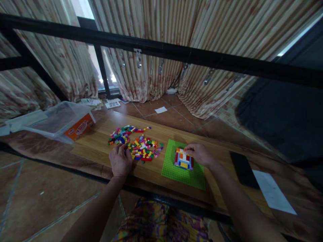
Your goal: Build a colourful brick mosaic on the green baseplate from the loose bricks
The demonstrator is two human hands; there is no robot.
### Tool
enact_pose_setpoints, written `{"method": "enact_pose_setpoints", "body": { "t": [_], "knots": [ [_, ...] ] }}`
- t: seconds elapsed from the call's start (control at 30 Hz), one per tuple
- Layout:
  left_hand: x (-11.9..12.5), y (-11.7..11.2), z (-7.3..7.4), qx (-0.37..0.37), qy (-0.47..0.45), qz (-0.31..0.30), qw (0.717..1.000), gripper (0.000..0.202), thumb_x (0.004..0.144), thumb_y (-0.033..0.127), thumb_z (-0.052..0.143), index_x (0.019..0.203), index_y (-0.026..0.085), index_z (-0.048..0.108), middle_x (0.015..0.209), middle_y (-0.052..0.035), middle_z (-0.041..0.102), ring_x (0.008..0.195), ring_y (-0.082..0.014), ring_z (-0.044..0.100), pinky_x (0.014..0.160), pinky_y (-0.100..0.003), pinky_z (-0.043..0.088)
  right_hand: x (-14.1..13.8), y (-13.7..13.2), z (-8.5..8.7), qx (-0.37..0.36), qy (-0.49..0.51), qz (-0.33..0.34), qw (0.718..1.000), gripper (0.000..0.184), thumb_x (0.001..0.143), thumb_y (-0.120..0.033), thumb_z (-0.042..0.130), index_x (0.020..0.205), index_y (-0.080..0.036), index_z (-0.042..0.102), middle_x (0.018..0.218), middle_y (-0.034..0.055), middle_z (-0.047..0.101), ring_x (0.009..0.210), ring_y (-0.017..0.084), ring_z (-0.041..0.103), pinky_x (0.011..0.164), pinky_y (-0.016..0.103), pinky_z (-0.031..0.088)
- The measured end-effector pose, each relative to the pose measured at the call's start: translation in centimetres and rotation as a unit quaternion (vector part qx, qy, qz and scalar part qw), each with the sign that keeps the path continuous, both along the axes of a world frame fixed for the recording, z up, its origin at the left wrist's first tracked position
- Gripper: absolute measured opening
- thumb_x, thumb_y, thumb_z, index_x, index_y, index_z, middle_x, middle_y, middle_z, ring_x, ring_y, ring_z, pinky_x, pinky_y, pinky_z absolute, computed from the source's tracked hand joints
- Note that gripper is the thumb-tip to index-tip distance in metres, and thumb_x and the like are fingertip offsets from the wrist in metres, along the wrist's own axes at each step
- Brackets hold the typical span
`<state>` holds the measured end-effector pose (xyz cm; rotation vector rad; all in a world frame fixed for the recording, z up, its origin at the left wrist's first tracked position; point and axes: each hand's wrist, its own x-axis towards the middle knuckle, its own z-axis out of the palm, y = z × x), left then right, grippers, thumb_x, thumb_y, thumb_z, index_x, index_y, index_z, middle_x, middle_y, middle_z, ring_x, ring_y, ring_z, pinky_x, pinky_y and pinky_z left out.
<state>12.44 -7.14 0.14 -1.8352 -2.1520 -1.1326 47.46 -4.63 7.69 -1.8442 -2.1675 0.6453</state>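
So the long wooden counter (101, 143) runs across the whole view, with a thick black metal bar (176, 50) crossing above it and striped beige curtains (156, 27) hanging behind. Off to the left end there's a clear plastic storage tub with an orange label (63, 122), tipped a bit on its side. At the right end sit a flat black phone-like slab (242, 169) and a white sheet of paper (272, 193) just beside it, well clear of the hands. Nothing really blocks the work area. The bright green square studded baseplate (184, 168) lies flat near the middle, and the small multicoloured brick build (183, 158), striped in red, yellow, blue, orange and white, sits on its upper half. The right hand (200, 154) rests on the build's top right corner, fingertips pinched together there. The scattered pile of tiny mixed-colour bricks (137, 144) is left of the plate; the left hand (120, 160) lies knuckles-up at its near edge, fingers curled into the bricks, can't tell if it's got one.
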Motion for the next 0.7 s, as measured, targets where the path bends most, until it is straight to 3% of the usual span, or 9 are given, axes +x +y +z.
{"method": "enact_pose_setpoints", "body": {
  "t": [0.5, 0.7],
  "knots": [
    [0.0, 0.0, -0.1, -0.002, -0.006, 0.006, 1.0, 0.028, 0.085, 0.026, 0.048, 0.104, 0.015, 0.064, 0.113, -0.0147, 0.062, 0.109, -0.0286, 0.056, 0.095, -0.043, 0.04, 1.4, 2.6, 0.8, -0.107, 0.041, 0.102, 0.988, 0.02, 0.074, -0.025, 0.058, 0.08, -0.019, 0.077, 0.078, 0.0035, 0.075, 0.067, 0.017, 0.064, 0.064, 0.026, 0.045],
    [0.1, 0.0, 0.1, -0.004, -0.017, 0.0, 1.0, 0.027, 0.085, 0.026, 0.048, 0.103, 0.015, 0.064, 0.113, -0.0147, 0.062, 0.108, -0.0288, 0.056, 0.095, -0.044, 0.04, 1.3, 2.4, 0.9, -0.092, 0.048, 0.099, 0.99, 0.019, 0.074, -0.025, 0.059, 0.079, -0.02, 0.077, 0.08, 0.0033, 0.075, 0.07, 0.017, 0.065, 0.067, 0.027, 0.046]
  ]
}}
